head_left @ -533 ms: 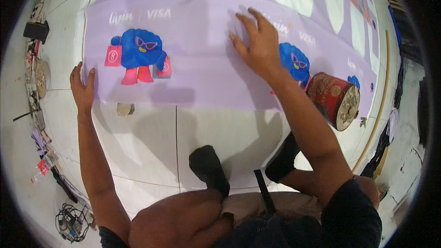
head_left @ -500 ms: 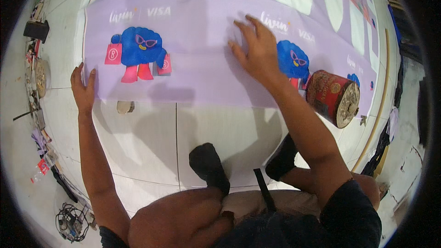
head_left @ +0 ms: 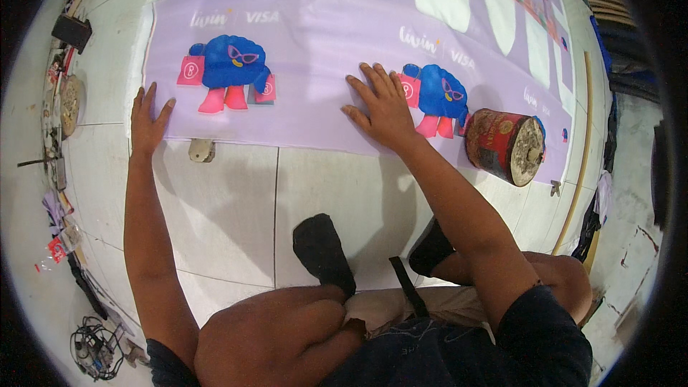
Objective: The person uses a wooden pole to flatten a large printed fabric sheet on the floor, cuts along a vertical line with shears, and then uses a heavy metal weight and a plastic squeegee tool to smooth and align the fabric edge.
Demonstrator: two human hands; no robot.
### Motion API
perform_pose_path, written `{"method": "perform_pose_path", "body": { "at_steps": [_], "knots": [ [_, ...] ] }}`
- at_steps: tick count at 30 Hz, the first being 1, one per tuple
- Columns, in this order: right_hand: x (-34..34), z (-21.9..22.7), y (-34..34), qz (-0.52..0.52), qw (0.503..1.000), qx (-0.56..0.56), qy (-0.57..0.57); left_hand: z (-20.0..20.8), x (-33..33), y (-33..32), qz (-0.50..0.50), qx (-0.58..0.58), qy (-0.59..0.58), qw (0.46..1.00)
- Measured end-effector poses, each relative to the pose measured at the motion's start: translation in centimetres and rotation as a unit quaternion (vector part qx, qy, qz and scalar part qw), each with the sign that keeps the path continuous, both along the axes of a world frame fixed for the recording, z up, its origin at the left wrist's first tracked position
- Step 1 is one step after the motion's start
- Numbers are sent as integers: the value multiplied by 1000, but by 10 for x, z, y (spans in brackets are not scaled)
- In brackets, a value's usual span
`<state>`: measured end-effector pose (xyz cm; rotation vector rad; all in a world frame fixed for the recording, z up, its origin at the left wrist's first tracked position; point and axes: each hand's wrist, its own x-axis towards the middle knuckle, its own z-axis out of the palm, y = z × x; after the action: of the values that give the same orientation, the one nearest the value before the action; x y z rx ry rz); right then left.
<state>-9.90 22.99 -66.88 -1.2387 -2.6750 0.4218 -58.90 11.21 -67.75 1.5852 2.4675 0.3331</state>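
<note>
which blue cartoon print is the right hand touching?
The right-side one, next to the red can: the right hand lies flat against its left edge. The other print sits up-right of the left hand, untouched.

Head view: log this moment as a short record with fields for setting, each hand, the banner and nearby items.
setting: white tiled floor, person crouched over it
banner: long lilac printed banner spread flat, with blue cartoon figures
left hand: left hand flat, fingers spread, on the banner's near left corner
right hand: right hand flat, fingers spread, on the banner beside a blue figure
can: rusty red can lying on its side on the banner's near edge
other: small flat object at the banner edge; tangled cables at lower left
</note>
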Motion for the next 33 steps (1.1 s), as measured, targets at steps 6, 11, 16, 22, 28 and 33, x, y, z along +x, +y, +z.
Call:
{"method": "perform_pose_path", "body": {
  "at_steps": [6, 11, 16, 22, 28, 33],
  "knots": [
    [4, -2, -1, 16, 1000, 15, 3, -4, -2, -14, -5, 18, 46, 999],
    [6, -6, -1, 4, 1000, 12, 4, -9, 6, -14, 3, 17, 59, 998],
    [2, -4, -3, 6, 1000, 3, 9, -15, -2, -18, -8, 30, 83, 996],
    [1, -2, -4, 3, 1000, -3, 4, -25, 2, -16, -4, 38, 100, 994],
    [7, 2, -1, 11, 1000, -2, 7, -24, 10, -19, 13, 28, 85, 996],
    [6, 8, 0, 9, 1000, -18, 3, -20, 13, -18, 18, 25, 68, 997]
  ]
}}
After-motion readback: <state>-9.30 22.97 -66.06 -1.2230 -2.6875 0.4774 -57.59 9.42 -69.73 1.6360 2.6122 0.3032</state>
